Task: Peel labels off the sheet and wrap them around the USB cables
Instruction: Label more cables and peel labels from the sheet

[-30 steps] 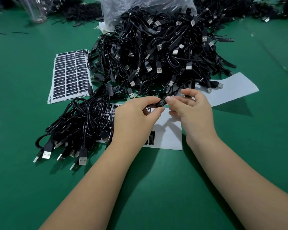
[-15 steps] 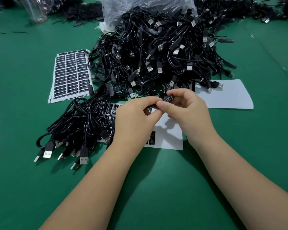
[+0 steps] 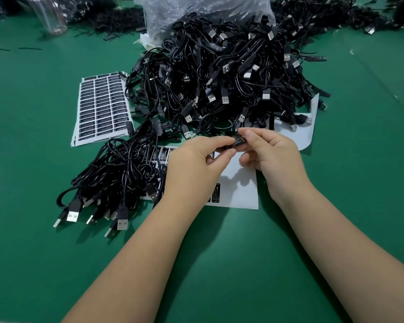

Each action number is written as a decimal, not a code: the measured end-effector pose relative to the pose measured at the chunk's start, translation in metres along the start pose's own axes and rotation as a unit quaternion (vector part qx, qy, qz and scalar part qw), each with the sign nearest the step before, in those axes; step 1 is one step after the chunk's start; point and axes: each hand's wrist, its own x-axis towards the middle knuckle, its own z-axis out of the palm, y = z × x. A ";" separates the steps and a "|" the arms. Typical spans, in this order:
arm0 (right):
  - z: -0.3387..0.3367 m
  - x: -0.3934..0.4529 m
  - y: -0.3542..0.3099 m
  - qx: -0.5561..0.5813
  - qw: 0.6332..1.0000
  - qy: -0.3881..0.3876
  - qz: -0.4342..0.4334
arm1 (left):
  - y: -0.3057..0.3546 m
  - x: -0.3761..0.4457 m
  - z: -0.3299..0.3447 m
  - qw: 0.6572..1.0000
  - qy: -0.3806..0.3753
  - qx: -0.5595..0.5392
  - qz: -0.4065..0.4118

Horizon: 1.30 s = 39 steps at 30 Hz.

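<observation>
Both hands are pinching one black label [image 3: 237, 142] above the nearly used label sheet [image 3: 240, 183]: left hand [image 3: 196, 166] and right hand [image 3: 273, 152] are holding its ends. It is looking thin, light and sticky, so holding by the edges seems best.

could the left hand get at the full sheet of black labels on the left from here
Probably yes: the full white sheet of black labels lies uncovered, but the left hand first must release the black labelled cable piece.
</observation>
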 end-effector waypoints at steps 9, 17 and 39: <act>0.004 -0.004 0.002 -0.181 0.980 -0.076 -0.031 | 0.012 0.002 -0.023 0.994 0.086 0.020 -0.057; 0.005 -0.005 0.005 -0.262 0.958 -0.103 -0.047 | 0.015 0.027 -0.076 0.946 0.173 0.270 -0.045; -0.009 -0.016 -0.005 -0.556 0.792 -0.202 -0.147 | -0.011 0.009 -0.044 0.899 -0.311 0.302 0.061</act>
